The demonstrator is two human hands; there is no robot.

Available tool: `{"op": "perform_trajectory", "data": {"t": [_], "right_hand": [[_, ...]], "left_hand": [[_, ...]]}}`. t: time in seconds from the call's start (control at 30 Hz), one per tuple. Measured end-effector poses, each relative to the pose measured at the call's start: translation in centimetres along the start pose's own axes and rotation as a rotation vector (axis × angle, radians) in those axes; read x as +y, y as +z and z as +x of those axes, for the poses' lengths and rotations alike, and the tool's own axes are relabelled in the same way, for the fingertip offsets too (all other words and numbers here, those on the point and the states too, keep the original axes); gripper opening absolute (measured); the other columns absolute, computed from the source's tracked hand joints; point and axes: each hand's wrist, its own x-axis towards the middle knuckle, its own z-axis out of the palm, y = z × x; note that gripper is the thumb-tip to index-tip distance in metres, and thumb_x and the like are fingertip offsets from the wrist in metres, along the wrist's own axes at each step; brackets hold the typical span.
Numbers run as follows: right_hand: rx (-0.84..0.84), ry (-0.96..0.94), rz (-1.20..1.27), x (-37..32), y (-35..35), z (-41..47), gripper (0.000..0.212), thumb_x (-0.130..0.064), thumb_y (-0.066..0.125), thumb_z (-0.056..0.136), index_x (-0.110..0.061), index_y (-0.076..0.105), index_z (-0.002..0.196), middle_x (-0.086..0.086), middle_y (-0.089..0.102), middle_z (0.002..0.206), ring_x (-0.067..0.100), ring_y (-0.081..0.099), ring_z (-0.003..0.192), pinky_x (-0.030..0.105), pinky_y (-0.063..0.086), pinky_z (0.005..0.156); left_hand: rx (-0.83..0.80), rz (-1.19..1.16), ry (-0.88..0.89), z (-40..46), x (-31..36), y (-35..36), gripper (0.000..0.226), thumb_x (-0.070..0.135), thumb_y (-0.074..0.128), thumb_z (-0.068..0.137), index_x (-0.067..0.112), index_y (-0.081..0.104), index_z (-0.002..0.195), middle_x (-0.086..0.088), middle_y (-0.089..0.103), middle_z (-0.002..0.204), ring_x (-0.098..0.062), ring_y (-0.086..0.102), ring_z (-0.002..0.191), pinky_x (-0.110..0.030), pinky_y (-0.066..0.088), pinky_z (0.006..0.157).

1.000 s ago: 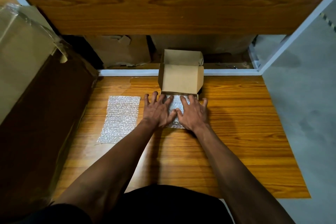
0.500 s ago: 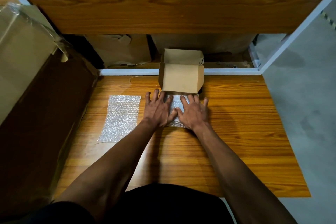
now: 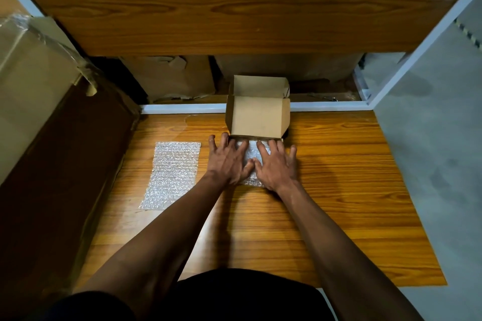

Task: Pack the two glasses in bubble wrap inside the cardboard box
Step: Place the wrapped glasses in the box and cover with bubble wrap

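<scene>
Barely shifted since a second ago: left hand (image 3: 227, 161) and right hand (image 3: 277, 164) pressing flat, fingers spread, on bubble wrap (image 3: 252, 154) just before the cardboard box (image 3: 258, 117), likely smoothing it. Spare sheet (image 3: 170, 173) left of box. No glasses visible.

No visible change since earlier.

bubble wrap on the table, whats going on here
A person presses both hands flat on a sheet of bubble wrap on the wooden table: left hand, right hand. An open cardboard box stands just beyond it. A second sheet lies flat to the left, untouched. No glasses are visible.
</scene>
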Motion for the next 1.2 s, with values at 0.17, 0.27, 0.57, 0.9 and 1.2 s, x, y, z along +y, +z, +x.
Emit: {"op": "perform_trajectory", "data": {"t": [0.17, 0.27, 0.57, 0.9, 1.2], "right_hand": [[-0.031, 0.008, -0.021, -0.4, -0.1, 0.4, 0.059, -0.056, 0.033, 0.106, -0.028, 0.033, 0.159, 0.007, 0.042, 0.151, 0.027, 0.048, 0.133, 0.060, 0.022, 0.115], [-0.045, 0.003, -0.008, -0.4, -0.2, 0.8, 0.058, -0.055, 0.035, 0.106, -0.028, 0.034, 0.157, 0.010, 0.042, 0.151, 0.029, 0.053, 0.130, 0.059, 0.024, 0.114], [-0.051, -0.006, 0.001, -0.3, -0.3, 0.7, 0.058, -0.055, 0.036, 0.106, -0.028, 0.035, 0.157, 0.009, 0.041, 0.153, 0.027, 0.051, 0.133, 0.060, 0.021, 0.117], [0.157, -0.025, 0.158, 1.7, 1.1, -3.4, 0.056, -0.044, 0.042, 0.106, -0.022, 0.038, 0.157, 0.003, 0.045, 0.158, 0.018, 0.041, 0.146, 0.063, 0.022, 0.117], [0.085, 0.134, 0.132, 1.4, 1.1, -5.2, 0.059, -0.051, 0.036, 0.108, -0.022, 0.036, 0.159, 0.000, 0.017, 0.173, 0.028, 0.000, 0.161, 0.065, 0.007, 0.124]], "left_hand": [[-0.006, 0.020, -0.013, 0.0, -0.1, 0.6, 0.074, 0.076, 0.018, 0.096, 0.039, 0.029, 0.159, -0.014, 0.047, 0.150, -0.039, 0.021, 0.149, -0.071, 0.010, 0.117], [-0.035, 0.016, -0.013, 0.5, -0.1, 0.5, 0.075, 0.075, 0.017, 0.097, 0.039, 0.024, 0.162, -0.014, 0.045, 0.153, -0.040, 0.019, 0.151, -0.073, 0.003, 0.118], [-0.117, -0.015, 0.007, 0.9, -0.1, -1.0, 0.075, 0.075, 0.022, 0.099, 0.037, 0.023, 0.164, -0.015, 0.045, 0.156, -0.041, 0.013, 0.157, -0.072, -0.004, 0.121], [0.127, -0.118, 0.004, -3.2, -1.4, 2.1, 0.070, 0.063, 0.009, 0.103, 0.032, 0.032, 0.161, 0.004, 0.040, 0.164, -0.031, 0.024, 0.154, -0.064, 0.011, 0.122], [0.214, -0.120, -0.024, -4.9, -1.2, 2.6, 0.063, 0.060, 0.014, 0.106, 0.025, 0.051, 0.142, 0.001, 0.045, 0.156, -0.029, 0.027, 0.151, -0.059, 0.019, 0.121]]}}
